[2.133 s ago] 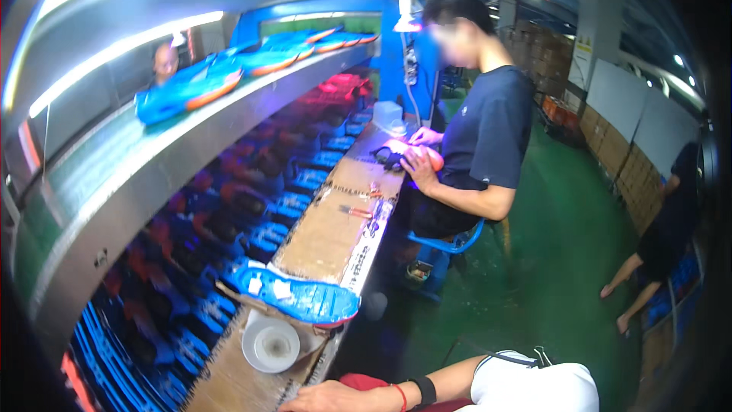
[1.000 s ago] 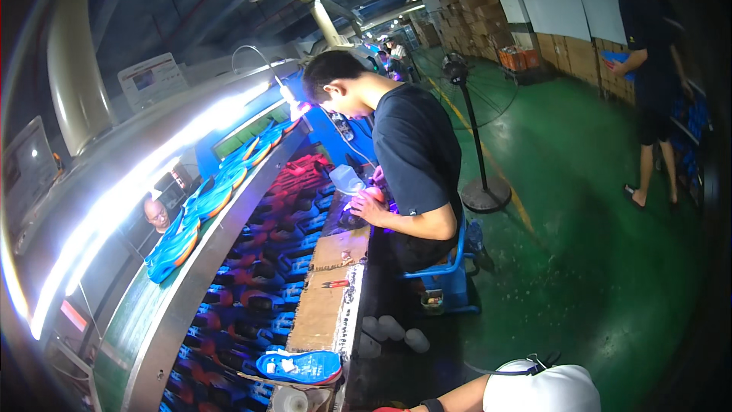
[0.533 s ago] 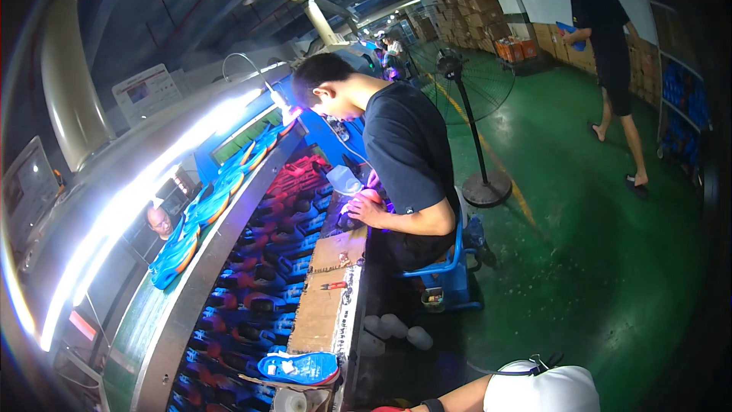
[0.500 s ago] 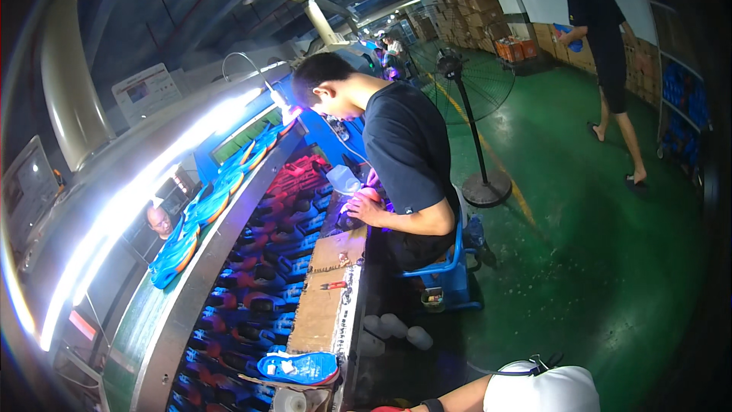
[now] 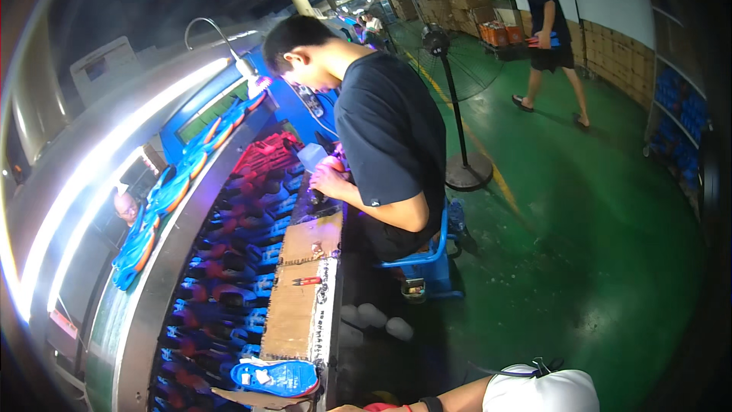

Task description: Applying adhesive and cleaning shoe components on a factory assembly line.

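My right forearm, with a white sleeve and a black wristband, reaches in from the lower right. Only a sliver of my right hand shows at the bottom edge, its fingers cut off, with something red beside it. Nearest to it, a blue shoe sole with white bits on it lies at the near end of the bench, beside a brown flap. Farther along, a red-handled small tool rests on the cardboard strip. My left hand is out of the picture.
A seated co-worker bends over the bench, hands around an orange-pink thing. Racked blue and red shoe parts fill the trough on the left, below a belt carrying blue-orange soles. A standing fan and a walking person are beyond.
My view has swung right, so the bench, co-worker and fan sit farther left in it. The walking person has stepped away along the aisle. A little more of my right hand shows.
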